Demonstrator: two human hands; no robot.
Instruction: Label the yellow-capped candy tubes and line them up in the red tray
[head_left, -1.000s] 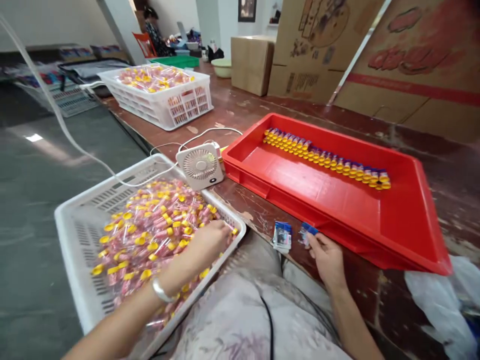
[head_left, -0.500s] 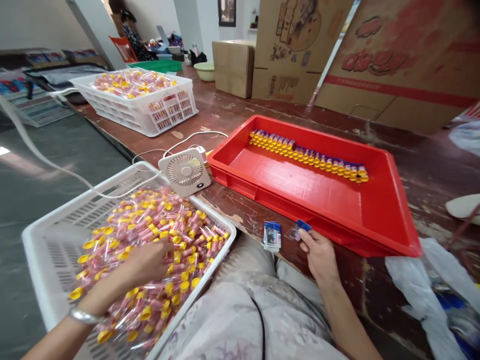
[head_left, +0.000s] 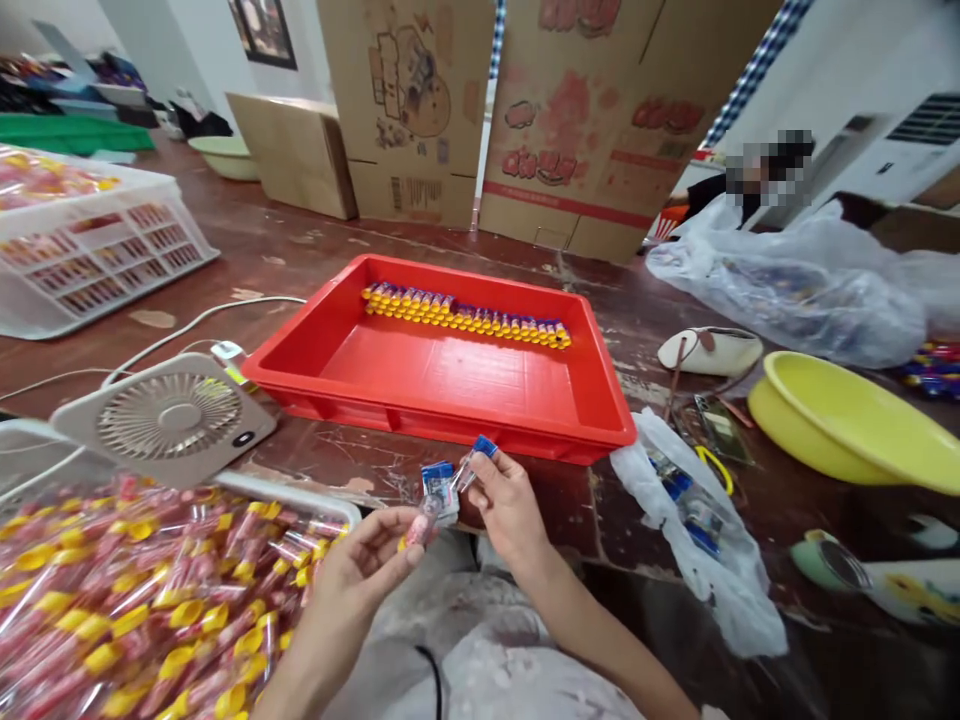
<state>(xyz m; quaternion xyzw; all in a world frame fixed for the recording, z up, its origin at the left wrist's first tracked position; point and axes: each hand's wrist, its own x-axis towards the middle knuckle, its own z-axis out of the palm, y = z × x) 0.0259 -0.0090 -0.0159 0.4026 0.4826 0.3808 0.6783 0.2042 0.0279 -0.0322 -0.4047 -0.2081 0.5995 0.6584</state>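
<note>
My left hand (head_left: pixel 360 560) pinches a small clear tube (head_left: pixel 417 530) with pink contents and a yellow cap. Between the fingertips of my right hand (head_left: pixel 517 510) is a small clear plastic sleeve (head_left: pixel 484 447) with a blue end, close to the tube. A stack of similar sleeves (head_left: pixel 437 475) lies on the table just behind my hands, partly covered by them. Left of my left hand, many yellow-capped tubes (head_left: pixel 180 610) fill a white basket (head_left: pixel 341 508). Beyond my hands is a red tray (head_left: pixel 465 390) with sleeved tubes (head_left: pixel 480 320) lined up along its far side.
A small fan (head_left: pixel 176 415) stands left of the tray, with cables behind it. Another filled white basket (head_left: pixel 135 265) is farther left. On the right are an open plastic bag (head_left: pixel 705 590), a yellow basin (head_left: pixel 840 425) and a pouch (head_left: pixel 712 352). Cardboard boxes (head_left: pixel 570 150) stand behind; a person sits beyond.
My left hand has come out of the basket holding a tube, and is now near my right hand. The right hand keeps its sleeve. The view has swung to the right.
</note>
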